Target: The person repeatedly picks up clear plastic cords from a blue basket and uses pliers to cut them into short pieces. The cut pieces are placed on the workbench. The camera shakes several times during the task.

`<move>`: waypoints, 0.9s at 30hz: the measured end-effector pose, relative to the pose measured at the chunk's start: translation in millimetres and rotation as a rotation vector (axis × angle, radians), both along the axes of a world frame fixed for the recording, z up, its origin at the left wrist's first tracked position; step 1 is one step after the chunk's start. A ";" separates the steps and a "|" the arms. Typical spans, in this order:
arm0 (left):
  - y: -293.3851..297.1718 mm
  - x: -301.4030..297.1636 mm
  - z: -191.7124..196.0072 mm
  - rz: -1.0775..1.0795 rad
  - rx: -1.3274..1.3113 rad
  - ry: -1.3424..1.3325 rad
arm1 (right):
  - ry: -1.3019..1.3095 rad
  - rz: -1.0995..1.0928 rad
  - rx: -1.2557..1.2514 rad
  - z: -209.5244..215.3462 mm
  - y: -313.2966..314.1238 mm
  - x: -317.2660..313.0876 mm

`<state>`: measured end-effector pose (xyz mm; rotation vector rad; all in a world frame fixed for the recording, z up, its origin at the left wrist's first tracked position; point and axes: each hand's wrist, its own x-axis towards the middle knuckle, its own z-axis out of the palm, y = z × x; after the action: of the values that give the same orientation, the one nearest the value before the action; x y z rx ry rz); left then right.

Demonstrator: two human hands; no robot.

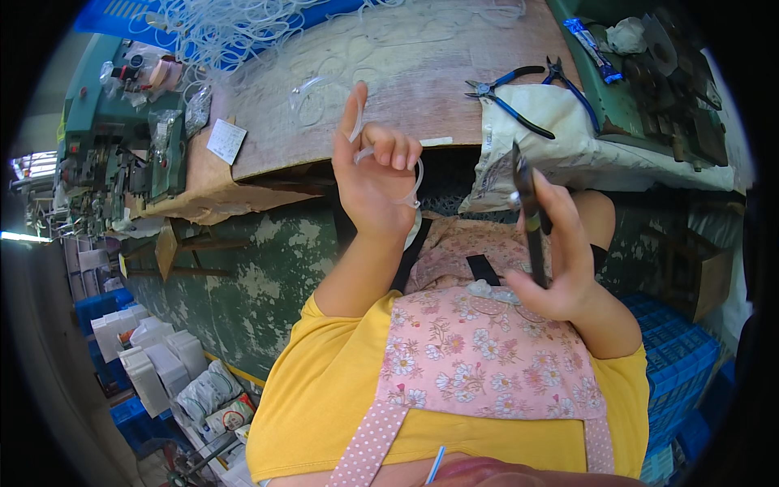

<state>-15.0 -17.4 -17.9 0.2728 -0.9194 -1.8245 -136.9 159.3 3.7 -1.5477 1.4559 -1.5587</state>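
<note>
Up near the far bench edge: left hand (375, 174), fingers curled shut around a thin clear plastic tube (415, 183) looping off the fist, index finger raised. Just right of it, well apart: right hand (560, 260) clamped on a slim black hand tool (529, 213) held upright. Beyond, on the worn wooden bench top (438, 73), loose clear tubing rings (243, 28); far right, blue-handled pliers (507, 97) lying on a white cloth (560, 138). At far left, a green machine (122, 138).
</note>
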 end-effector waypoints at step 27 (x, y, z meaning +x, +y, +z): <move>5.0 3.5 19.2 -0.216 0.135 0.045 | 0.799 -0.038 0.165 5.0 1.8 10.9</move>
<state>-11.5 -12.4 1.3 0.2220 -0.8215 -2.0875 -126.0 161.2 8.8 -2.1659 1.9544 -0.8078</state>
